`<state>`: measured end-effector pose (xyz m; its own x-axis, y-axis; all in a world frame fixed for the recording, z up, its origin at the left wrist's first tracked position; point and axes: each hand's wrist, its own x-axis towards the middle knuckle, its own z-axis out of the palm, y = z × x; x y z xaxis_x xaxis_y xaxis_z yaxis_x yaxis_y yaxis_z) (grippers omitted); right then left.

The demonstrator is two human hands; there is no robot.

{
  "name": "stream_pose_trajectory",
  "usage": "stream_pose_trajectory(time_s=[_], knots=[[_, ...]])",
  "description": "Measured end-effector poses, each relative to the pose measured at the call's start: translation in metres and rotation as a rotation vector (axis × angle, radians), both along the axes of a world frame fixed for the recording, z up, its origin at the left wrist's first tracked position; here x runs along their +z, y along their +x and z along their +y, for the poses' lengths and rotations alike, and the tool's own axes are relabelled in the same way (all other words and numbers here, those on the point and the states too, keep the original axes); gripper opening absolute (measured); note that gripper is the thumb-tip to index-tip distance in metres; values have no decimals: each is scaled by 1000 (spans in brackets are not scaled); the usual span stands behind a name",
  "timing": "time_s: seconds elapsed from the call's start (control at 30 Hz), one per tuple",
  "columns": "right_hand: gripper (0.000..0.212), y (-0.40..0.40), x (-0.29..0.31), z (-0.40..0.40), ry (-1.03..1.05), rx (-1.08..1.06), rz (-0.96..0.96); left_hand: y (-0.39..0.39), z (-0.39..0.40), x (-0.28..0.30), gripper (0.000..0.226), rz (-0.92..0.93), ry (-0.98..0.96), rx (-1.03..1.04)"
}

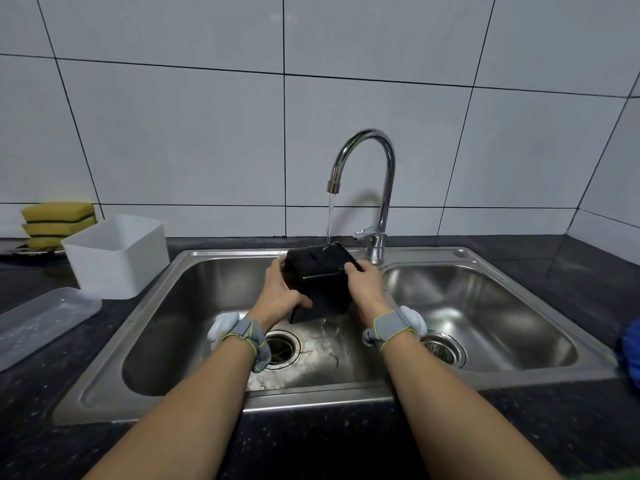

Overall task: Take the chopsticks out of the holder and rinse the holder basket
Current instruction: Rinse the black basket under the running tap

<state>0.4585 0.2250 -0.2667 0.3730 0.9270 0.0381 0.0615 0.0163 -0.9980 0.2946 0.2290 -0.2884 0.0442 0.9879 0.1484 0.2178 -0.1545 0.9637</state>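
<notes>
Far left, sponges (57,221) are sitting stacked against the wall, and just right of them a white tub (117,256) is standing on the counter (571,271) with a clear lid (41,323) lying in front of it; no chopsticks are showing anywhere, so whether they are lying in the tub I cannot tell. Further right, over the left bowl of the sink (207,258), the left hand (280,292) is gripping the basket (318,282), thumb curled round its lower near edge and fingers wrapped over the left wall. The basket is a black box, hanging above the drain (280,344) and under the tap (367,174), whose stream is striking its upper far face. It is being held tilted, probably so that the water is running across the walls and off the low corner into the bowl, where a thin flow is falling beneath it. Its long axis seems to be running from the low near-left corner up toward the far right; which end is the open mouth I cannot tell, the black surfaces reading alike. The right hand (363,285) is clasping the right wall, fingertips hooked over the top edge near the stream, steadying it against the water. The right bowl is standing idle, and something blue (630,351) is showing at the far right edge.
</notes>
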Motion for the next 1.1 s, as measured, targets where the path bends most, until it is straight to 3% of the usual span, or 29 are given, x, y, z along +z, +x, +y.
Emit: stream_pose_trajectory(time_s=[0.07,0.3,0.37,0.53,0.67,0.83,0.9,0.97,1.1], knots=[[6,1,-1,1,12,-7,-37,2,-2,-1,102,58,60,-2],[51,-3,-1,-5,-65,34,-87,8,-8,-1,101,427,301,88],[53,-5,2,-10,-119,91,-11,11,-10,4,98,559,377,142],[61,-9,12,-17,-210,237,430,11,-13,11,92,807,532,159],[71,-8,12,-15,-230,253,598,14,-14,13,98,849,641,123],[62,-3,14,-15,-278,304,664,15,-14,13,97,944,690,106],[61,-2,13,-12,-273,274,653,15,-15,13,101,932,650,76],[61,-1,11,-9,-264,232,615,15,-15,12,104,800,556,100],[60,0,8,-6,-276,193,528,10,-6,9,88,145,197,187]])
